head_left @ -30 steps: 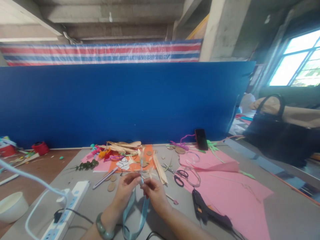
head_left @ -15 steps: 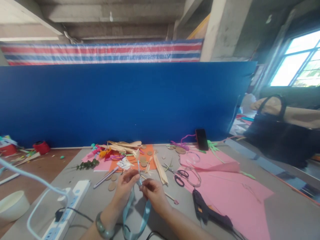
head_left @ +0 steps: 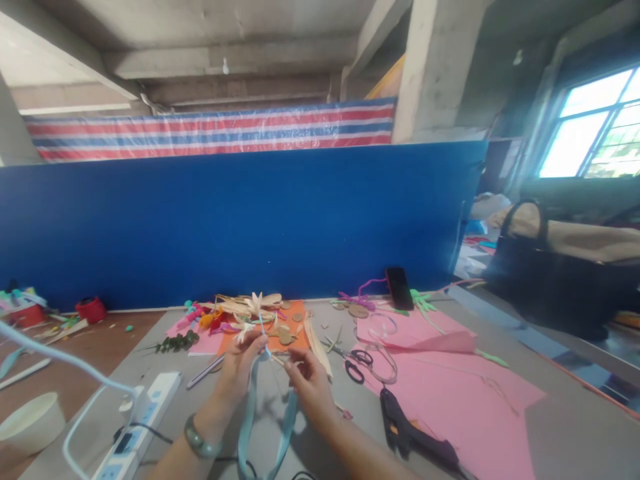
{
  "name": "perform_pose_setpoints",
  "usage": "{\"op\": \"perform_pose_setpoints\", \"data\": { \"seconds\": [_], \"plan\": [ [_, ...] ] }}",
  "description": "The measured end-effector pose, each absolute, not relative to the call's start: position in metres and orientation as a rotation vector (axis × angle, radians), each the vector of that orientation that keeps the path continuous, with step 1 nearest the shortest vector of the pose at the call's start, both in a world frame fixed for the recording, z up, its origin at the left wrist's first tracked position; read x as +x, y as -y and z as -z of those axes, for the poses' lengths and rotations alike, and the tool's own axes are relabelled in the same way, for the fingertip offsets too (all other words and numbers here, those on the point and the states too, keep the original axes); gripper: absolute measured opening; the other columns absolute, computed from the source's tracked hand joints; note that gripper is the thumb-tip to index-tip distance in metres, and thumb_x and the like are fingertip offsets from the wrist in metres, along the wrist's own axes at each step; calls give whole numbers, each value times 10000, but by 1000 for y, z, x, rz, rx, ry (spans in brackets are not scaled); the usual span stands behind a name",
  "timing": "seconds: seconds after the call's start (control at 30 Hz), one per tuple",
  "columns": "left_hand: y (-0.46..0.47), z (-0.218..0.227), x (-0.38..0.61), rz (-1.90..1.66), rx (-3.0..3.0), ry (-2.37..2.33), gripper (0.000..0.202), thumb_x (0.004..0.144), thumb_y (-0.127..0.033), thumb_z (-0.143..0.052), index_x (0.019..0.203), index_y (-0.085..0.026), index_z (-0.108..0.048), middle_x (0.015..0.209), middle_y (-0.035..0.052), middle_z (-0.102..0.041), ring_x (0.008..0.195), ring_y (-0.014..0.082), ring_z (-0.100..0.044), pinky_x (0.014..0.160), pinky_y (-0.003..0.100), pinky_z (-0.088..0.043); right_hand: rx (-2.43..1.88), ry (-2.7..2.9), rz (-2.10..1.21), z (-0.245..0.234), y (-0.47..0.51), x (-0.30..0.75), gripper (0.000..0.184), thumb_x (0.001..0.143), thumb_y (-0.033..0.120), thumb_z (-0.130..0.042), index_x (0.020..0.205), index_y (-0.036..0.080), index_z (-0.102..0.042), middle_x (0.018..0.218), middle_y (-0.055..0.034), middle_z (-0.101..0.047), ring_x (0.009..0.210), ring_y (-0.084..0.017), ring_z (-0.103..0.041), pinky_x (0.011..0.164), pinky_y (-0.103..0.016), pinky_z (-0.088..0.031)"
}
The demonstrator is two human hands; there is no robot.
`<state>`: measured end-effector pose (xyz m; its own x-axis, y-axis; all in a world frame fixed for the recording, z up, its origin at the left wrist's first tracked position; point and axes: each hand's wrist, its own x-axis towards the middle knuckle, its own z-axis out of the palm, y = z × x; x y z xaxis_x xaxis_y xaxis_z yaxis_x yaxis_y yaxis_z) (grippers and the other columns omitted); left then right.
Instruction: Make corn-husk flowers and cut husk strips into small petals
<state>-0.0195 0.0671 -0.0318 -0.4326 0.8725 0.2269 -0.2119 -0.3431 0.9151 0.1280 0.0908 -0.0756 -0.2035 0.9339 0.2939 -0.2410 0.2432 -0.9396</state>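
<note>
Two hands [head_left: 239, 367] [head_left: 311, 388], one blue ribbon loop [head_left: 249, 408]
One glue gun [head_left: 412, 435], one phone [head_left: 399, 289], one power strip [head_left: 154, 408] and one black bag [head_left: 560, 283] are counted.

A partition [head_left: 280, 227] stood along the far side of the table [head_left: 190, 407], with a plastic sheet [head_left: 225, 130] behind it. Near the middle were the left hand [head_left: 240, 367] and right hand [head_left: 311, 385], and a ribbon [head_left: 247, 427] hung in a loop below them. Beyond the hands, discs [head_left: 297, 317] lay on a paper sheet [head_left: 300, 340]. A pen [head_left: 200, 377] lay just left of the left hand, a leafy sprig [head_left: 176, 342] farther back; nearer, a power strip [head_left: 157, 397] lay right of a bowl [head_left: 33, 427]. To the right, a glue gun [head_left: 415, 433] lay nearer than the scissors [head_left: 346, 355]. A phone [head_left: 399, 288] sat near the partition, left of a bag [head_left: 560, 287].
</note>
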Motion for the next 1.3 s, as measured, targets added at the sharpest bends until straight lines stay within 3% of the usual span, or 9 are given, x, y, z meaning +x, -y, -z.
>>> {"op": "perform_pose_setpoints", "data": {
  "seconds": [0.2, 0.37, 0.5, 0.6, 0.83, 1.03, 1.17, 1.3],
  "plan": [
    [-95, 21, -30, -1828, 1310, -1247, 257, 660, -345, -745, 785, -122, -723, 596, 15, -645, 566, 147, -589, 551, 248, -465, -649, 1153, -1028, 33, -95, 148, 338, 778, 387, -660, 1033, 180, -577, 844, -30, -576, 561, -100, -497, 474, -217, -419],
    [-114, 16, -23, -1805, 1572, -1191, 140, 655, -292, -730, 636, -156, -705, 750, 65, -699, 791, 225, -636, 723, 319, -496, -480, 1204, -1055, -17, -93, 158, 314, 783, 350, -677, 1036, 191, -579, 833, -23, -581, 691, -132, -563, 587, -233, -468],
    [-114, 10, -15, -1812, 1721, -1126, 103, 729, -253, -665, 762, -169, -715, 874, 84, -702, 887, 243, -636, 807, 358, -484, -510, 1270, -1154, -55, -95, 156, 364, 736, 369, -724, 1029, 182, -615, 792, -17, -624, 679, -136, -587, 602, -237, -469],
    [-110, 11, -13, -1844, 1796, -1083, 130, 738, -219, -648, 836, -182, -725, 918, 87, -701, 886, 244, -637, 812, 370, -485, -518, 1371, -1206, -71, -98, 152, 289, 720, 384, -732, 889, 159, -662, 751, -27, -659, 676, -145, -600, 634, -251, -481],
    [-108, 13, -14, -1778, 1923, -1152, 171, 701, -155, -615, 805, -202, -742, 839, 72, -705, 836, 228, -626, 708, 323, -498, -537, 1487, -1152, -64, -104, 145, 282, 774, 417, -665, 670, 156, -641, 558, 20, -565, 452, -79, -452, 440, -200, -367],
    [-108, -3, -20, -1687, 1483, -1173, 180, 706, -226, -658, 854, -159, -736, 846, 79, -712, 760, 187, -630, 691, 280, -490, -598, 1592, -1085, -47, -122, 147, 265, 802, 414, -628, 747, 160, -681, 594, 8, -567, 447, -79, -413, 408, -193, -326],
    [-96, -7, -24, -1658, 1218, -1080, 308, 744, -377, -671, 927, -135, -725, 686, 46, -675, 572, 123, -564, 542, 217, -438, -595, 1711, -1074, -39, -128, 144, 279, 842, 398, -578, 747, 166, -698, 575, 6, -550, 461, -86, -416, 421, -194, -346],
    [-80, -7, -22, -1631, 1162, -1005, 335, 659, -340, -762, 926, -145, -713, 638, 23, -665, 516, 105, -545, 501, 205, -431, -509, 1856, -993, -37, -123, 140, 246, 864, 369, -557, 863, 187, -722, 659, -23, -612, 530, -115, -511, 472, -209, -419]
  ]
}}
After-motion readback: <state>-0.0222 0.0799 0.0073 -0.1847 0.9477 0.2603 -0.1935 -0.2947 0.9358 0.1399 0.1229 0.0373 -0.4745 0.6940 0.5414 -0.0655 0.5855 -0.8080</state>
